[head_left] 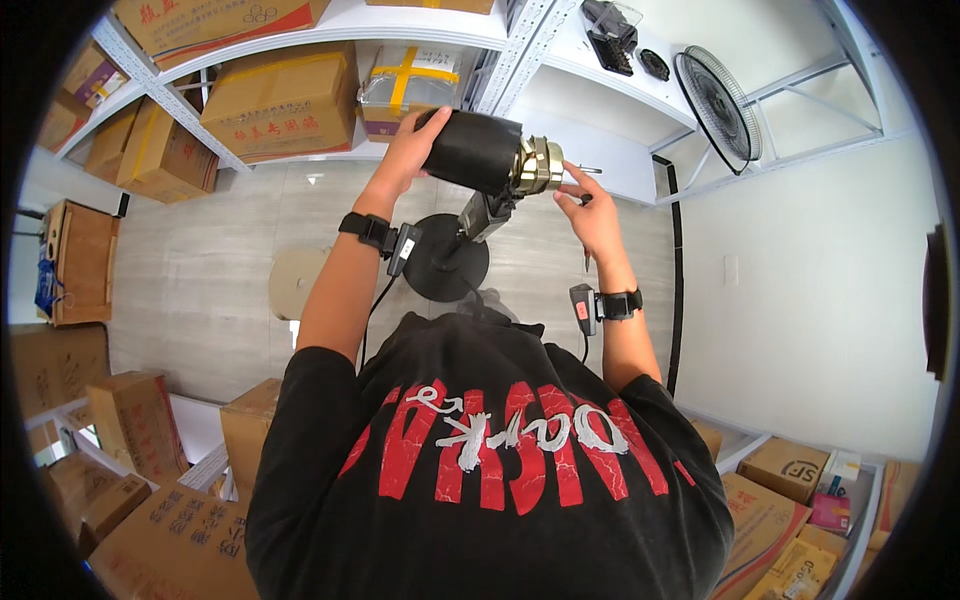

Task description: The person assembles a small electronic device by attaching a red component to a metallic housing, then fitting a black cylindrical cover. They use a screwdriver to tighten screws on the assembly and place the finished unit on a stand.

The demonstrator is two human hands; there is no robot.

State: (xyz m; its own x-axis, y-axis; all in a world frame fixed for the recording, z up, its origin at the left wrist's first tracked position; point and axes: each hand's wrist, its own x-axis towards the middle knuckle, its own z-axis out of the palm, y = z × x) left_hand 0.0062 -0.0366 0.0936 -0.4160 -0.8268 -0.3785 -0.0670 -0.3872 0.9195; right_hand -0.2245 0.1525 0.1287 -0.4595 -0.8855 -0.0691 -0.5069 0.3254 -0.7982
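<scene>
The left hand (408,152) has its fingers (435,122) wrapped around the closed end of a black cover (470,150), a rounded cup lying on its side. The cover sits against a brass-coloured metal motor (541,166) at the top of a grey neck (484,217), which stands on a round black base (440,265) on the floor (200,300). The cover and motor are in front of the person, between the two hands.

The right hand (597,215) is at the motor's other end, with fingers partly bent and a fingertip at or just beside the metal. Something thin and dark shows at these fingers, mostly hidden; I cannot tell whether they grip it.

Each wrist wears a black strap (368,230) with a small grey device. Ahead and to the right, a round black fan grille (718,110) leans against a white shelf (655,90) that carries dark parts (612,40). Cardboard boxes (280,105) fill the shelves on the left, and a pale round stool (295,283) stands near the base, beside the left forearm.
</scene>
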